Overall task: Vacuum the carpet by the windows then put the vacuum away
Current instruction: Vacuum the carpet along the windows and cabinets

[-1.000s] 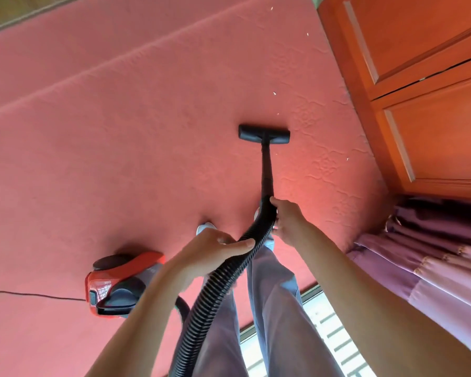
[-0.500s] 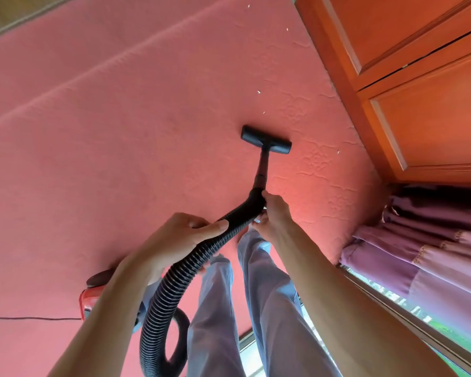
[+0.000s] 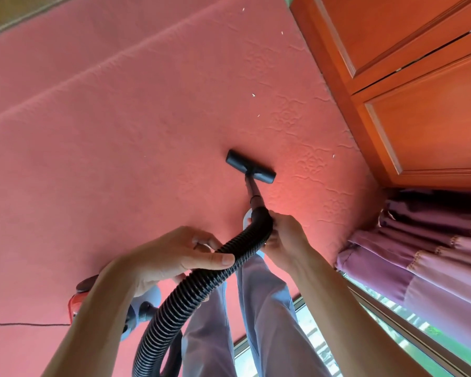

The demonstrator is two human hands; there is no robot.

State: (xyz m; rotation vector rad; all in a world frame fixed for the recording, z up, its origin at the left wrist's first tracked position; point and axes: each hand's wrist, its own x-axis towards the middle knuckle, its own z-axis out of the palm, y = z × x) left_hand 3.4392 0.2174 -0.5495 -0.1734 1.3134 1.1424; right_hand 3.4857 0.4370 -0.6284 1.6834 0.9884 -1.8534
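Red carpet is being cleaned by the black floor head, laid flat on it. The ribbed hose is held by the left hand, fingers curled round it, and its top end is gripped by the right hand. The head should be pushed slowly to the white bits.

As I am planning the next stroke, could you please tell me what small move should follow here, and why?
Probably push the floor nozzle forward: white specks lie on the carpet just beyond it, and the left hand and right hand both grip the hose.
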